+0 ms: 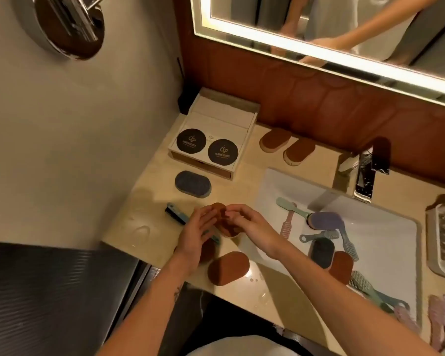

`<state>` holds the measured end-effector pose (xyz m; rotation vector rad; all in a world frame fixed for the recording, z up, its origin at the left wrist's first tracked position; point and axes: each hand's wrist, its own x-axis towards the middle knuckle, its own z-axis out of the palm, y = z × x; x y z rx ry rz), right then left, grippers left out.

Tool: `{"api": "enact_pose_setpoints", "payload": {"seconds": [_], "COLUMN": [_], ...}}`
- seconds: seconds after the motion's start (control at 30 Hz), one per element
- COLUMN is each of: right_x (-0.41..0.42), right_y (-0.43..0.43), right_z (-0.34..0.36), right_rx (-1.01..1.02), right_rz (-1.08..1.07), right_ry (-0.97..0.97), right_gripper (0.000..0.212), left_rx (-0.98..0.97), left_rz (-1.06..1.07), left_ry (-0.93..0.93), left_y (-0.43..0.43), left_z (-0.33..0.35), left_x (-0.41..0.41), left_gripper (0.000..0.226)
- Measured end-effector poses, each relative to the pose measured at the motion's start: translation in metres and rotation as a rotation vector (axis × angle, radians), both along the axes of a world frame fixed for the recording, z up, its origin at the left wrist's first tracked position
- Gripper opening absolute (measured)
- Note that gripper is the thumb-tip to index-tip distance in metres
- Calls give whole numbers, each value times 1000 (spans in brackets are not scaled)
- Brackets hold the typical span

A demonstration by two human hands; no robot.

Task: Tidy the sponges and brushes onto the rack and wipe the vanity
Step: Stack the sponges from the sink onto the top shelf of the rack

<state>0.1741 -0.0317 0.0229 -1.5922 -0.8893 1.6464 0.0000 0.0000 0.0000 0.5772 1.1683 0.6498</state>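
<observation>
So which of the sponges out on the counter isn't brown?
The grey-blue oval sponge, lying flat just in front of the white box. Every other sponge on the counter is brown.

Left of the sink (272, 181): four brown sponges (228, 268) (a fifth half hidden), one grey sponge (192, 183), one brush (176, 213), two black discs (191, 142). In it: three sponges (325, 219), several overlapping brushes (346, 241).
</observation>
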Motion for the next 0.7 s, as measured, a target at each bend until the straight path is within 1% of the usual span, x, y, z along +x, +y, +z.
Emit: {"api": "enact_pose_setpoints", "payload": {"seconds": [0.07,0.13,0.2,0.27,0.33,0.4,0.47,0.53,0.6,0.63,0.7], "right_x": [-8,-15,-22,-30,-38,-44,-48,-50,-51,-51,-50], "right_y": [5,6,9,11,12,11,10,10,10,9,5], "right_z": [-9,-23,-37,-48,-57,-64,-68,-68,-67,-65,-63], "right_rx": [46,133,211,201,153,125,130,127,129,145,174], "right_rz": [84,165,291,410,471,479,451,409,407,411,395], "right_ry": [-208,-487,-754,-903,-982,-1057,-1114,-1087,-1040,-1032,-998], "right_gripper": [30,36,50,68,77,78,80,89,96,95,86], "left_rx": [22,109,206,290,377,499,563,547,534,535,514], "left_rz": [-10,-49,-117,-189,-261,-375,-517,-621,-694,-727,-777], "left_ry": [70,173,312,420,534,715,881,974,1027,1049,1087], "left_y": [1,-3,-6,-10,-17,-22,-28,-31,-34,-36,-38], "left_z": [-5,-8,-11,-15,-21,-32,-41,-44,-47,-49,-53], "left_x": [-3,-8,-16,-26,-36,-45,-52,-56,-58,-60,-62], "left_gripper": [33,23,20,21,22,24,30,41,55,62,74]}}
